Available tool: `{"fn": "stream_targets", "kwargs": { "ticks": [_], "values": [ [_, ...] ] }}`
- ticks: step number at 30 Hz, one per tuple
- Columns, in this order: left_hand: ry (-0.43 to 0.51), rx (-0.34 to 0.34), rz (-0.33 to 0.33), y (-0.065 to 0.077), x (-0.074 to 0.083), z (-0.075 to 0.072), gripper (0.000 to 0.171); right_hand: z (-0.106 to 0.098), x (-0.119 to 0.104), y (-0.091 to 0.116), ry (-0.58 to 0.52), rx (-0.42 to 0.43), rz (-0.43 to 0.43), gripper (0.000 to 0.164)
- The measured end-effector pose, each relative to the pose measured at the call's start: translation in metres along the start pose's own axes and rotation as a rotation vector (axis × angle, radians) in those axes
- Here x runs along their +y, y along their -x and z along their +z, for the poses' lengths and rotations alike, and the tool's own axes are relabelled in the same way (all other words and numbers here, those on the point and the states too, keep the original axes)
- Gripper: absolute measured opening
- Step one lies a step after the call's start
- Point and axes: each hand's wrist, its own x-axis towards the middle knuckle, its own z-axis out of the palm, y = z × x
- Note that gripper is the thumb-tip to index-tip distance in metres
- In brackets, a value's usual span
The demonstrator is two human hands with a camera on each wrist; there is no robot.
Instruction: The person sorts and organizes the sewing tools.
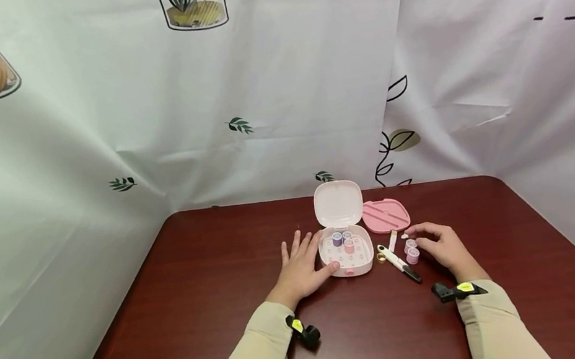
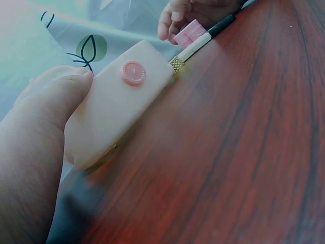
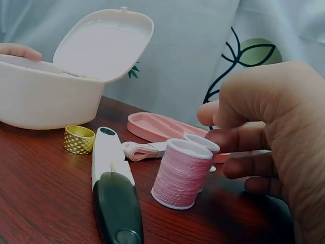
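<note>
A pale pink sewing box (image 1: 366, 258) stands with its lid (image 1: 338, 203) raised. My left hand (image 1: 299, 270) lies at its left side, fingers spread and thumb on the near rim. Inside, a purple thread spool (image 1: 337, 239), a pink thread spool (image 1: 349, 246) and a pale one stand on a pegged tray. Two pink thread spools (image 3: 183, 175) are upright on the table, one behind the other. Beside them my right hand (image 1: 447, 247) has loosely bent fingers, with nothing visibly held; whether a fingertip touches the rear spool is hard to tell.
Between box and spools lie a white seam ripper with a dark cap (image 3: 118, 208), a gold thimble (image 3: 79, 140) and a folded tape measure (image 3: 142, 151). A pink tray (image 1: 385, 215) lies behind them. A patterned white curtain (image 1: 250, 85) hangs behind the table.
</note>
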Motion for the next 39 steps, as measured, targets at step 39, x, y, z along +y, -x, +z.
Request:
{"fn": "stream_targets", "kwargs": {
  "ticks": [39],
  "values": [
    [-0.004,-0.006,-0.015,-0.0018,0.0004,0.0012,0.088,0.0008,-0.004,-0.0033,0.063,-0.048,0.039,0.019]
  ]
}}
